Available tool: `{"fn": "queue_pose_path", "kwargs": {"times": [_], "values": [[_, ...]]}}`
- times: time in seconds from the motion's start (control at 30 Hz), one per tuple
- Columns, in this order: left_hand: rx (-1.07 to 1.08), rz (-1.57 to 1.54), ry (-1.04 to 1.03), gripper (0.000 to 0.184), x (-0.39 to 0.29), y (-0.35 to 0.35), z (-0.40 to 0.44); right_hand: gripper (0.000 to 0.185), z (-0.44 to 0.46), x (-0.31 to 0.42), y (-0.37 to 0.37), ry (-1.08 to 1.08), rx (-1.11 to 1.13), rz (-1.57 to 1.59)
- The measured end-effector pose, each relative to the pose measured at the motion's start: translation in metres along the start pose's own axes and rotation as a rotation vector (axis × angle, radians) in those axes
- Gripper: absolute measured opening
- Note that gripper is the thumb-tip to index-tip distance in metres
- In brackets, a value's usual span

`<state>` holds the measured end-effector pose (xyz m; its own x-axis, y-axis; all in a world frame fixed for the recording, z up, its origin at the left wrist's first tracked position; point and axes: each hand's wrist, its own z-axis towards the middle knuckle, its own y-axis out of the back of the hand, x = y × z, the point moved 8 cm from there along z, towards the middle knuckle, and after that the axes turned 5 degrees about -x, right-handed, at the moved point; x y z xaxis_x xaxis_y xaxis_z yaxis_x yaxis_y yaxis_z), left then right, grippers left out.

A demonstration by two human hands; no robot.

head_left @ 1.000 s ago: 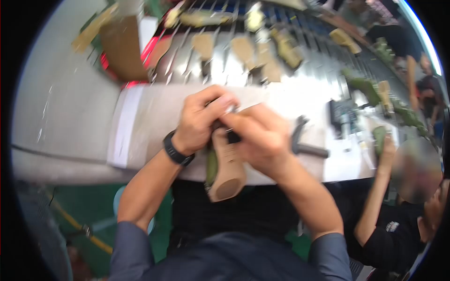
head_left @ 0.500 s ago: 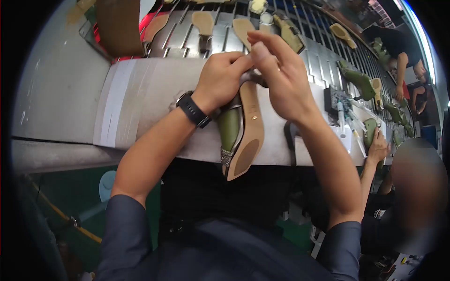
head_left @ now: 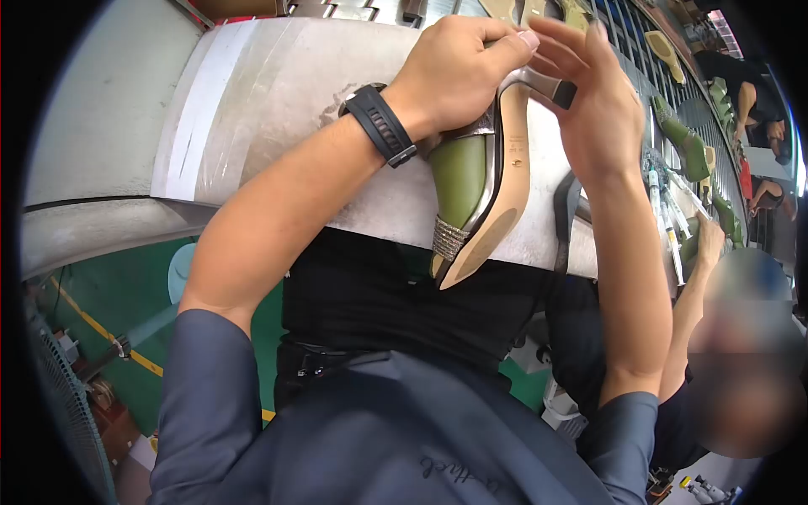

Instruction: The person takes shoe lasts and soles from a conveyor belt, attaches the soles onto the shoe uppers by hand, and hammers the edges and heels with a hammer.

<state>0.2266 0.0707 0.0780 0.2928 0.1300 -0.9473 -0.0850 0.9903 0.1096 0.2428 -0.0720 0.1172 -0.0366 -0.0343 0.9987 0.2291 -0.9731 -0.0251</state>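
Observation:
A green high-heeled shoe (head_left: 461, 177) lies on its side over the edge of the worktable, its tan sole facing right and its toe toward my body. A sparkling band crosses it near the toe. My left hand (head_left: 454, 80), with a black watch on the wrist, is closed around the shoe's heel end. To the right, my right hand (head_left: 599, 114) is open beside the dark-tipped heel (head_left: 553, 87), fingers stretched toward my left hand. Whether its palm touches the heel I cannot tell.
Behind the table runs a slatted conveyor (head_left: 337, 11) with more soles and green shoes (head_left: 680, 139). Several syringe-like tubes (head_left: 665, 206) lie at the right. A dark strip-like tool (head_left: 566, 215) rests at the table edge. A co-worker's arm (head_left: 703, 278) reaches in from the right.
The view has tilted down toward my body. My right hand has shifted right, off the heel, which now shows more. My left hand stays on the shoe.

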Motion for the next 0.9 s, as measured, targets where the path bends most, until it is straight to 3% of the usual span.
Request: {"fn": "queue_pose_path", "kwargs": {"times": [0.1,0.13,0.27,0.47,0.57,0.77,0.87,0.9], "values": [[-0.028,-0.331,-0.042,0.021,-0.012,-0.002,-0.002,0.05,-0.026,-0.026,0.014,-0.201,0.162,-0.013],[-0.008,-0.307,-0.002,0.031,-0.013,-0.003,-0.004,0.05,-0.033,-0.033,0.013,-0.291,0.235,-0.007],[-0.035,-0.212,0.011,0.03,-0.018,-0.002,-0.003,0.046,-0.039,-0.03,-0.004,-0.233,0.306,-0.084],[-0.084,-0.231,-0.137,0.031,-0.026,0.003,-0.007,0.037,-0.02,-0.035,-0.013,-0.024,0.351,-0.309],[-0.077,-0.216,-0.135,0.031,-0.023,0.003,-0.007,0.035,-0.025,-0.032,-0.014,0.087,0.284,-0.307],[-0.081,-0.213,-0.107,0.031,-0.023,0.002,-0.006,0.035,-0.042,-0.04,-0.011,0.053,0.115,-0.141],[-0.114,-0.084,-0.023,0.031,-0.014,0.006,-0.001,0.047,-0.035,-0.025,-0.015,0.086,0.182,-0.421],[-0.195,-0.19,-0.018,0.029,-0.008,0.013,-0.004,0.05,-0.032,-0.019,-0.019,0.101,0.216,-0.518]]}}
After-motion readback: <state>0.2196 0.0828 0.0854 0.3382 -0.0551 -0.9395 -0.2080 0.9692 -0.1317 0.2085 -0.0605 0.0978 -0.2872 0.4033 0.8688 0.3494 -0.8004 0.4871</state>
